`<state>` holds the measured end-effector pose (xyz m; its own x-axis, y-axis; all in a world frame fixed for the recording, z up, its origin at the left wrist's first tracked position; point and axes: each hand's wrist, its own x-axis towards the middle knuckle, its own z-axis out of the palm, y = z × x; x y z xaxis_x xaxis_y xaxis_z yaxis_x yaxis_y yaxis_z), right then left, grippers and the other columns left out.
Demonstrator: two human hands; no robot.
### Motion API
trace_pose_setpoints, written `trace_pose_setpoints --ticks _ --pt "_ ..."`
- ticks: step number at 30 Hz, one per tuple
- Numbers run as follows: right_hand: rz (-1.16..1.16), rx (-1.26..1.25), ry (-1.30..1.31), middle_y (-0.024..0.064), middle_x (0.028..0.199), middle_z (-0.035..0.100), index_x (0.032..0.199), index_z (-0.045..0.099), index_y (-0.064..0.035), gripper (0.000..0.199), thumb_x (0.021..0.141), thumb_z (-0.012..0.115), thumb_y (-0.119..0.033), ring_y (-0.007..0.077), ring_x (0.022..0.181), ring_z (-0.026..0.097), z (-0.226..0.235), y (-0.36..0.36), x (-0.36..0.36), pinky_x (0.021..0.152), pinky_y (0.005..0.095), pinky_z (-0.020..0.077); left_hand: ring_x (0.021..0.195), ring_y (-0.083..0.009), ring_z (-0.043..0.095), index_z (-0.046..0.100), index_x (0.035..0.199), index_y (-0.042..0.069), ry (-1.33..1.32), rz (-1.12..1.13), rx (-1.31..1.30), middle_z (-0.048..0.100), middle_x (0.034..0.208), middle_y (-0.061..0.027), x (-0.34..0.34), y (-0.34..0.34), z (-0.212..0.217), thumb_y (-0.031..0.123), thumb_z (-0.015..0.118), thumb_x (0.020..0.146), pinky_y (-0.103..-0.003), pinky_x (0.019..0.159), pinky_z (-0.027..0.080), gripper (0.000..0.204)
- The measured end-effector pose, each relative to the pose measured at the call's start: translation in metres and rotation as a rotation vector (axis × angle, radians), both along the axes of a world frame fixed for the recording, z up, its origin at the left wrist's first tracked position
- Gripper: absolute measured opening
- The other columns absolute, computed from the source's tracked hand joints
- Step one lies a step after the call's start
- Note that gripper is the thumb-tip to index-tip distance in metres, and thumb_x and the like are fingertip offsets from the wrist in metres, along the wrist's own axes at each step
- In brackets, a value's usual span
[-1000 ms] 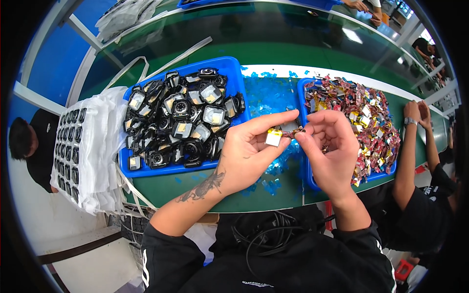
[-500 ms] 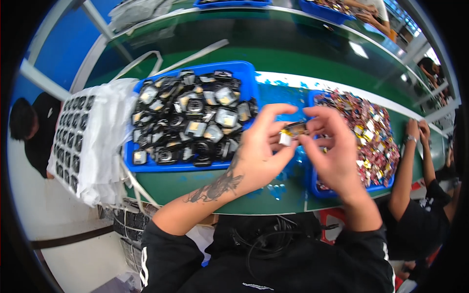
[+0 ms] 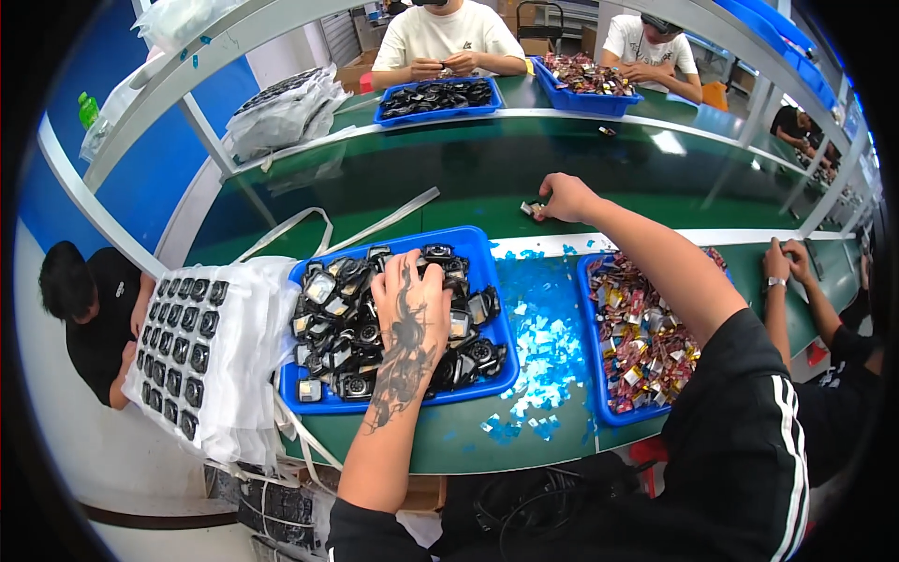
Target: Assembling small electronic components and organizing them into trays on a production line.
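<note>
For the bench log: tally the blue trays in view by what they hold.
Trays of black parts: 2 (near, far)
Trays of colourful small pieces: 2 (near, far)
Total: 4

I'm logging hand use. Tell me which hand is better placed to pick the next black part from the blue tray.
Left. The left hand already rests on the black parts in the blue tray; the right hand is stretched out to the green belt.

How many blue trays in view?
4: one under the left hand, tray; one right of it; two across the belt at and. More may be hidden.
</note>
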<state>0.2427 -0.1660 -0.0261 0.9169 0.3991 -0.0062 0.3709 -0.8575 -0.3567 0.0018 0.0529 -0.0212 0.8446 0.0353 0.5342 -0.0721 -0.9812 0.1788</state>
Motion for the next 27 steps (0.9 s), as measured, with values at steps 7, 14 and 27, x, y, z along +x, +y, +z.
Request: trace_pose_setpoints --ticks 7,14,27 --pt "0.262 -0.015 -0.128 0.0096 0.077 0.067 0.092 0.067 -0.0017 0.016 0.082 0.066 -0.014 0.021 0.073 0.065 0.096 -0.044 -0.031 0.068 0.0345 0.051 0.068 -0.0106 0.056 0.056 0.114 0.001 0.131 -0.476 -1.516 0.058 0.088 -0.0054 -0.002 -0.014 0.023 0.001 0.061 0.087 -0.024 0.06 0.048 0.028" --pt "0.442 -0.317 0.278 0.0111 0.089 0.071 0.097 0.071 -0.0052 0.02 0.084 0.067 -0.019 0.0224 0.08 0.068 0.099 -0.101 -0.087 0.071 0.0354 0.0521 0.082 -0.0195 0.066 0.056 0.098 0.002 0.276 -0.546 -1.907 0.064 0.089 -0.0073 0.0 -0.023 0.02 0.003 0.062 0.088 -0.025 0.069 0.054 0.011" --pt "-0.047 0.597 -0.088 -0.0009 0.073 0.059 0.092 0.068 0.0001 0.013 0.081 0.07 -0.006 0.0049 0.068 0.055 0.118 -0.127 -0.175 0.06 0.0204 0.0424 0.089 -0.0163 0.062 0.046 0.132 0.008 0.42 -0.592 -1.713 0.06 0.107 -0.0097 -0.016 -0.042 0.026 0.012 0.053 0.095 -0.027 0.074 0.053 0.038"
